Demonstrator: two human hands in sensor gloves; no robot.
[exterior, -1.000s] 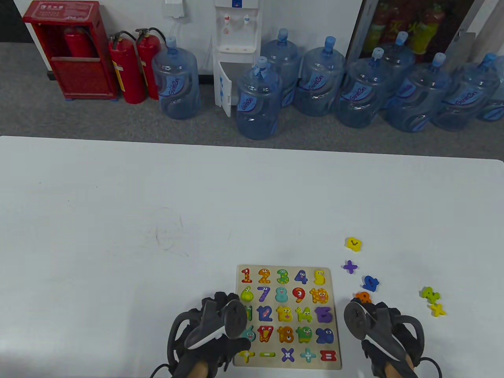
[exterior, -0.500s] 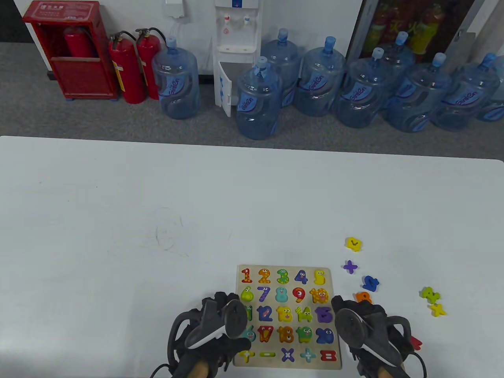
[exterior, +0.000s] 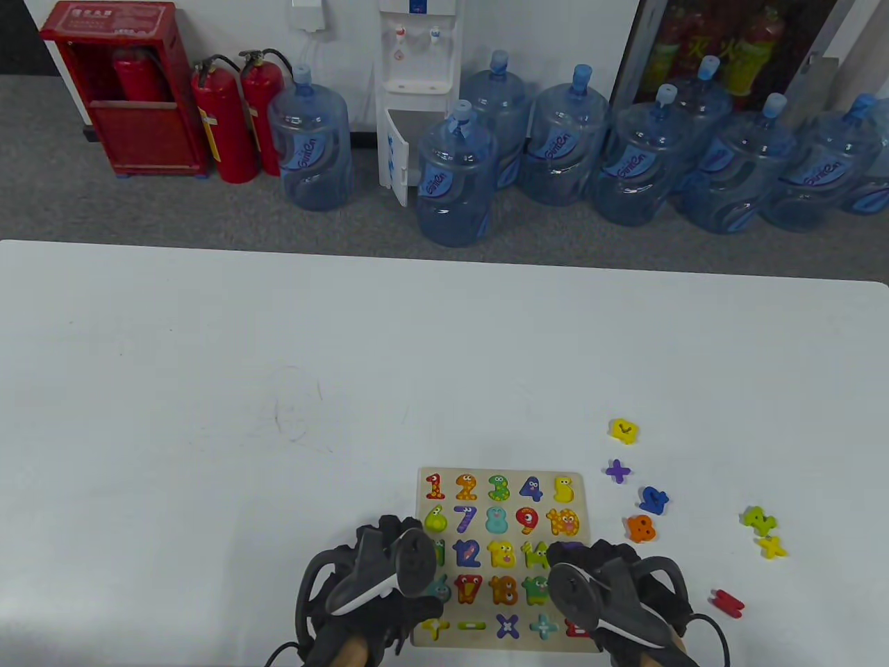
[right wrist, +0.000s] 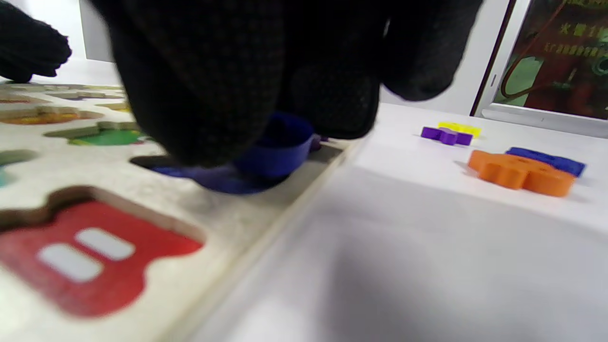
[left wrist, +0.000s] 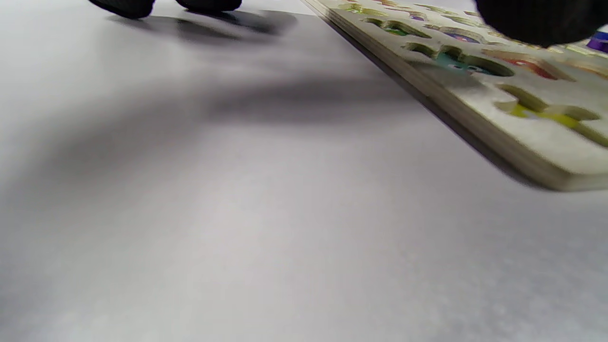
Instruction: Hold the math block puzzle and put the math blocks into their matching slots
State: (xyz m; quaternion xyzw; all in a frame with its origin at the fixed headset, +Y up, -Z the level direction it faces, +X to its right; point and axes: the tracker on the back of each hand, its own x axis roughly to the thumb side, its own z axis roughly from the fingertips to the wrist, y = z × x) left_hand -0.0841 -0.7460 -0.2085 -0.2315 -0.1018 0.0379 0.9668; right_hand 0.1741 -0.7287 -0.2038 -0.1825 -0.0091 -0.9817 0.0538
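Note:
The wooden number puzzle board [exterior: 479, 472] lies near the table's front edge, its slots painted with coloured numbers and signs. My left hand [exterior: 389, 556] rests at the board's left edge. In the left wrist view its thumb [left wrist: 536, 19] lies on the board [left wrist: 475, 95] and its fingertips [left wrist: 123, 4] touch the table beside it. My right hand [exterior: 597, 577] is over the board's lower right part. In the right wrist view its fingers hold a blue block [right wrist: 278, 147] tilted in the blue slot, just beyond the red equals slot [right wrist: 90, 256].
Loose blocks lie to the right of the board: yellow [exterior: 623, 430], purple plus [exterior: 617, 471], blue [exterior: 653, 499], orange [exterior: 641, 528], green [exterior: 757, 518], yellow cross [exterior: 771, 547], red equals [exterior: 727, 602]. Water bottles stand on the floor beyond the table's far edge.
My right hand has moved left from the loose blocks onto the board's lower right part, uncovering the orange block and the red equals block. My left hand has not moved.

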